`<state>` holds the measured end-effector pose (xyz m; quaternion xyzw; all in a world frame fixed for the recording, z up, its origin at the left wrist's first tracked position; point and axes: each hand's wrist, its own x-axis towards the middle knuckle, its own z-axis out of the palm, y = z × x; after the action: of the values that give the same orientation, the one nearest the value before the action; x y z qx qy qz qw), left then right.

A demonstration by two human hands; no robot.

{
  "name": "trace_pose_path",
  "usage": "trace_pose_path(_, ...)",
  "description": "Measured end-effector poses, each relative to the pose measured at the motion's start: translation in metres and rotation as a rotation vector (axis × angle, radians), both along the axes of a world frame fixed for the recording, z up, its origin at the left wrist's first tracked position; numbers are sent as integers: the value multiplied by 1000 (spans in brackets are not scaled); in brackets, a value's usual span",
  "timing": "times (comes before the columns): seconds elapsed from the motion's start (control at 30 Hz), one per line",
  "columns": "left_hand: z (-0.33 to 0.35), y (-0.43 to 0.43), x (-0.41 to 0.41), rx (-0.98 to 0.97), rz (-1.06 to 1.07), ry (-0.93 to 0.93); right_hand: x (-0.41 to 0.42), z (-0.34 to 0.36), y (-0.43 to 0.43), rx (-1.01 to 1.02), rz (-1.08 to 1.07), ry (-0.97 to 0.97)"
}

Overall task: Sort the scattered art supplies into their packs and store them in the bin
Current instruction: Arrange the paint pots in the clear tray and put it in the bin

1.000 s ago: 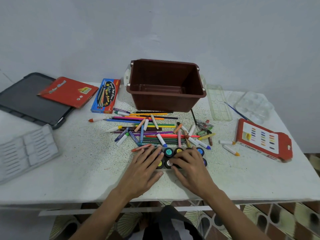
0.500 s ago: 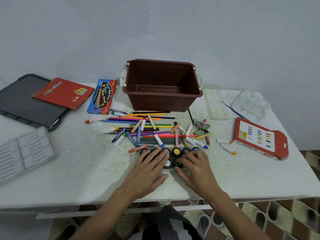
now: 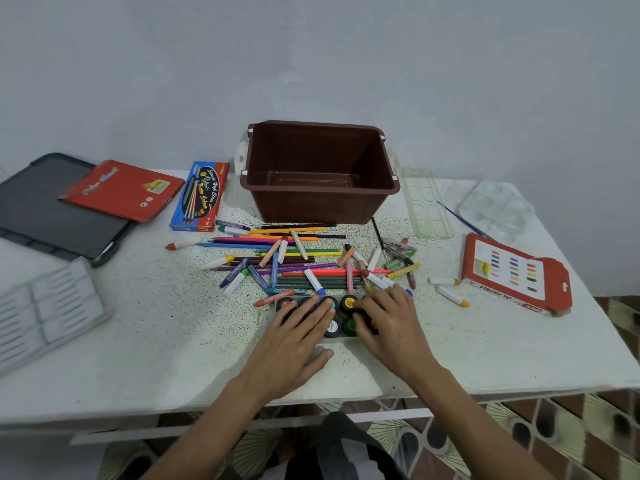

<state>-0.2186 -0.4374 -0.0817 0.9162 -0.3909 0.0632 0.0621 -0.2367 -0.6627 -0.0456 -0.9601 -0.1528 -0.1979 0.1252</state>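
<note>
Pots [image 3: 348, 303] sit in front of the bin [image 3: 318, 209], at the near edge of the crayon pile [image 3: 304, 261].
Left hand [image 3: 294, 337]: flat, fingers straight across the pots.
Right hand [image 3: 391, 327]: fingers curled, seemingly pinching one pot; the grip is partly hidden.
Risk: an uneven lift could tip pots loose or sweep crayons away.

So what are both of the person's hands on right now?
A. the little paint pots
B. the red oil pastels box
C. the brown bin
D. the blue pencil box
A: the left hand lies flat and the right hand rests with bent fingers on the paint pots, at the near edge of the pile.
</note>
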Motion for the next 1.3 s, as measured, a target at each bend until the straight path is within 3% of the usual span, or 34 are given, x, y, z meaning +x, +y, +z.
trace_pose_path(0.17, -1, 1, -1, -3, -1, -1, 15, -3, -6, -28, 36, 85)
trace_pose_path(0.4, -2, 0, 0, -11, 4, 2, 25, -1, -12, 99, 65, 216)
trace_pose_path(0.87, -5, 2, 2, -15, -1, -8, 12, 6, -32, 85, -9, 127)
trace_pose_path(1.13, -4, 1, 2, -16, 1, -8, 12, 9, -29, 94, -21, 173)
trace_pose_path(1.3, -4, 1, 1, -31, 5, -5, 17, 9, -24, 195, -107, 302)
